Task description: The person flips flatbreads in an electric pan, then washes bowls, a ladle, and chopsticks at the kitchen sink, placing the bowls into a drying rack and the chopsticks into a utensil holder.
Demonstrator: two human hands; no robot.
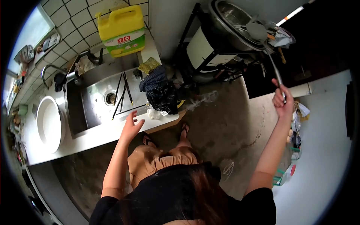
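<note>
My right hand (283, 100) is closed around the handle of a long metal ladle (275, 67). Its round head lies over the metal basins (234, 24) on the rack at the upper right. My left hand (132, 125) is held over the front edge of the white counter, fingers apart and holding nothing. Several dark chopsticks (123, 92) lie in the steel sink (93, 107). Beside the sink, near my left hand, are a black plastic bag (163, 98), a dark striped cloth (153, 79) and a crumpled white item (153, 114).
A yellow detergent jug (123, 32) stands behind the sink. Left of the sink sits a white basin (50, 123), with a faucet (47, 75) behind it. Clear plastic (204, 99) lies on the floor. A white surface (318, 142) runs along the right.
</note>
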